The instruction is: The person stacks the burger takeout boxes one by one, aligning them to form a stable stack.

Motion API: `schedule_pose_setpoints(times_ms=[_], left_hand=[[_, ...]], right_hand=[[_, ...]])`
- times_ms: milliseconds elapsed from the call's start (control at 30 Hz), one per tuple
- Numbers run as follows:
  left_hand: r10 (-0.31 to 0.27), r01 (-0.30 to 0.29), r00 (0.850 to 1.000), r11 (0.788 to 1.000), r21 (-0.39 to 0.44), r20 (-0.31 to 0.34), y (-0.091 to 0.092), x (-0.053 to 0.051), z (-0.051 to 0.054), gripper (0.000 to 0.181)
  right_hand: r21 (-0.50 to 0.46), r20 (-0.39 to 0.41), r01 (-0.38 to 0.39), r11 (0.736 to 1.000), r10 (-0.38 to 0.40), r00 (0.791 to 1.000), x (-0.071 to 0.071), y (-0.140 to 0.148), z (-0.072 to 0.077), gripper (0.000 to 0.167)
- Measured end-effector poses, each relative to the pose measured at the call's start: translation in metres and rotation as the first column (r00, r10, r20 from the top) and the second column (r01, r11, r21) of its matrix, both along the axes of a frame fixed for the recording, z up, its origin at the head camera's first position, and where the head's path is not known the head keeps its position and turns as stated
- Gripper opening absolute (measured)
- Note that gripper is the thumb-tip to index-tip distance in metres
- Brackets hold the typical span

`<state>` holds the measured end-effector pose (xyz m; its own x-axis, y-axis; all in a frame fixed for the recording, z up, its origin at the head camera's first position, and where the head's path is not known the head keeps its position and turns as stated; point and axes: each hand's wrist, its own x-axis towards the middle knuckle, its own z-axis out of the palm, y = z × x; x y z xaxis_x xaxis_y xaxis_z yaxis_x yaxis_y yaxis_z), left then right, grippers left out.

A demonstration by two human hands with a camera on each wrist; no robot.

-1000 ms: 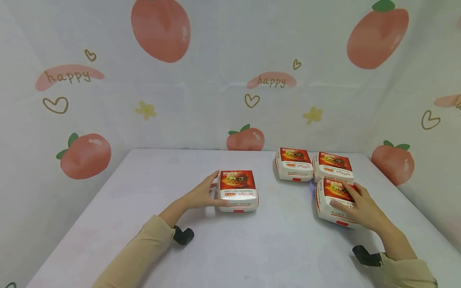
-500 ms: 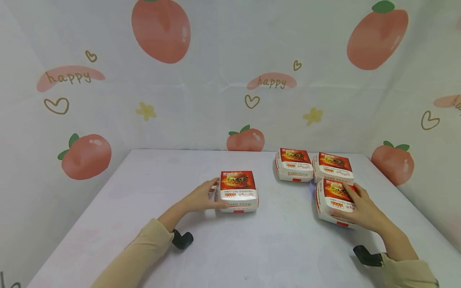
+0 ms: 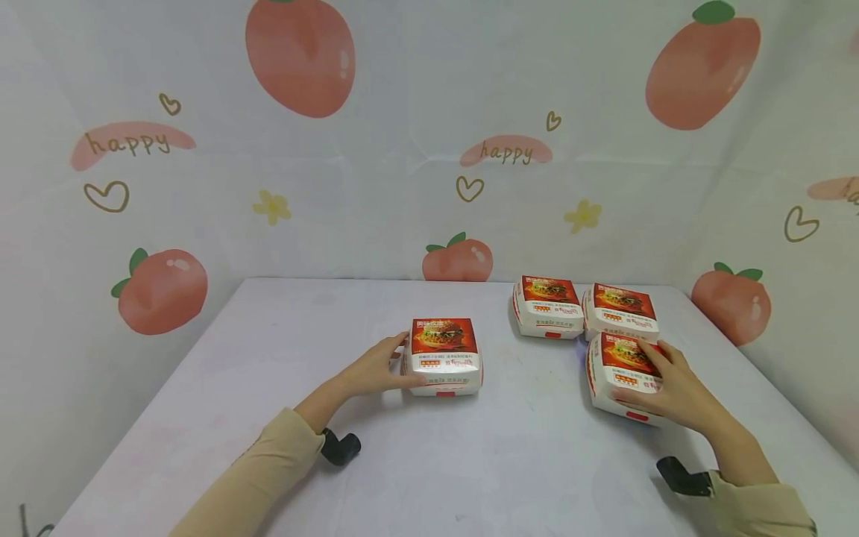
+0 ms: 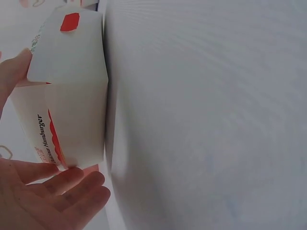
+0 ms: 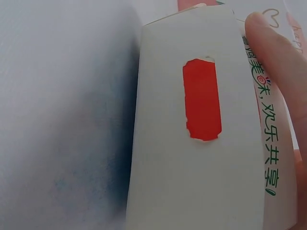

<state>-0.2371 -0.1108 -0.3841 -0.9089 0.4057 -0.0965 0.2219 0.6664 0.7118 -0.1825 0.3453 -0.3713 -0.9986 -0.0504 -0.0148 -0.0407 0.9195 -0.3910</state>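
Observation:
In the head view my left hand (image 3: 376,369) is at the left side of a hamburger box (image 3: 444,356), thumb at its front and fingers along its left side. The left wrist view shows the thumb on the edge of that hamburger box (image 4: 72,124) and bent fingertips against its printed side. On the right, my right hand (image 3: 678,391) grips a second hamburger box (image 3: 620,373), its thumb across the front and fingers over the top right; its far fingertips are partly hidden. Up close in the right wrist view, this box (image 5: 201,177) has a red tab. Both boxes sit on the table.
Two more hamburger boxes, one at the back (image 3: 547,307) and one to its right (image 3: 621,312), stand side by side behind the right-hand box. A white cloth covers the table (image 3: 510,462). A peach-printed curtain (image 3: 389,186) rises behind and at the sides.
My left fingers have slid down slightly along the box's side since one second ago. My right thumb has settled a little lower on its box. The boxes are almost where they were.

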Motion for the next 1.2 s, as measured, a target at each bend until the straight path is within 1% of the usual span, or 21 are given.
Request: schedule_pose_setpoints(times_ms=[167,500,700,1000,1200], left_hand=[[0.007,-0.007,1.0,1.0,-0.006,0.007,0.001,0.002,0.001,0.097],[0.019,-0.019,1.0,1.0,-0.01,0.014,0.001,0.003,0.002,0.098],[0.015,-0.015,1.0,1.0,0.0,0.004,0.001,0.002,0.0,0.1],[0.024,-0.024,0.999,1.0,0.005,0.021,0.002,0.004,0.002,0.099],[0.03,-0.03,0.999,1.0,0.006,0.026,0.003,0.004,0.002,0.098]], right_hand=[[0.0,-0.028,-0.005,1.0,0.005,1.0,0.002,-0.004,0.005,0.107],[-0.003,-0.068,-0.016,1.0,0.016,0.998,0.005,-0.018,0.023,0.107],[0.014,-0.07,-0.031,0.999,0.032,0.997,0.003,-0.028,0.034,0.108],[0.04,-0.147,-0.088,0.995,0.093,0.985,-0.003,-0.046,0.046,0.107],[0.053,-0.166,-0.106,0.993,0.113,0.98,-0.005,-0.058,0.051,0.107]])
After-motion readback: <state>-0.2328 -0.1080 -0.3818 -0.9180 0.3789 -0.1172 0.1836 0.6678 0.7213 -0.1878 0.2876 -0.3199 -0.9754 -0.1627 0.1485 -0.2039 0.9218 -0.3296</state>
